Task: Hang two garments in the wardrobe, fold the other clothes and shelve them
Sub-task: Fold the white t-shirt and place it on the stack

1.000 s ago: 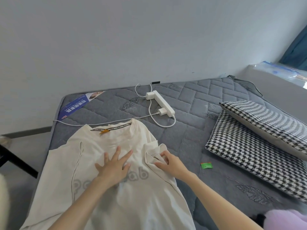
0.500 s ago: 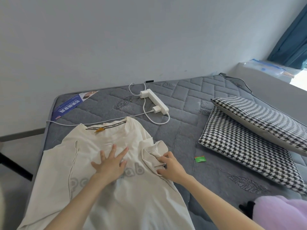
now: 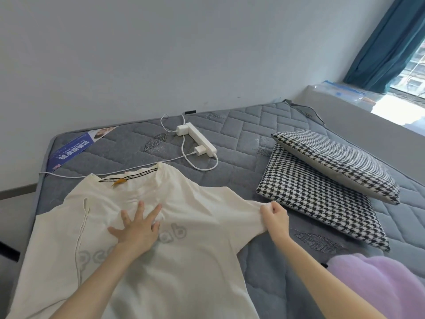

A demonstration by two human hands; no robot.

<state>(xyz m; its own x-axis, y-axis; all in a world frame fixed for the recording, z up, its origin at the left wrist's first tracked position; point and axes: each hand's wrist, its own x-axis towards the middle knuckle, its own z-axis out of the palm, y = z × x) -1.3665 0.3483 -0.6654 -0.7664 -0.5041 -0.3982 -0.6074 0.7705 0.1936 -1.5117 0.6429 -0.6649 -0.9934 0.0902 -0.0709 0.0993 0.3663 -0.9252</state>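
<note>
the grey quilted mattress [image 3: 253, 125] carries everything here. a cream-white soft cotton t-shirt [image 3: 184, 261] lies flat on its near left part, front up, collar toward the wall. a white plastic power strip [image 3: 200, 140] with two chargers plugged in sits beyond the collar. two black-and-white houndstooth pillows [image 3: 322, 203] are stacked to the right, the upper one tilted across the lower.

the left hand [image 3: 135, 229] presses flat on the shirt's chest, fingers straight and spread. it covers the middle of the pale grey printed lettering, so the word cannot be read. the right hand [image 3: 276, 215] pinches the end of the sleeve [image 3: 241, 210] on the person's right, which stretches sideways toward the pillows. the shirt's hem runs off the bottom edge. a fuzzy lilac garment [image 3: 379, 284] is cut off at the lower right corner.
</note>
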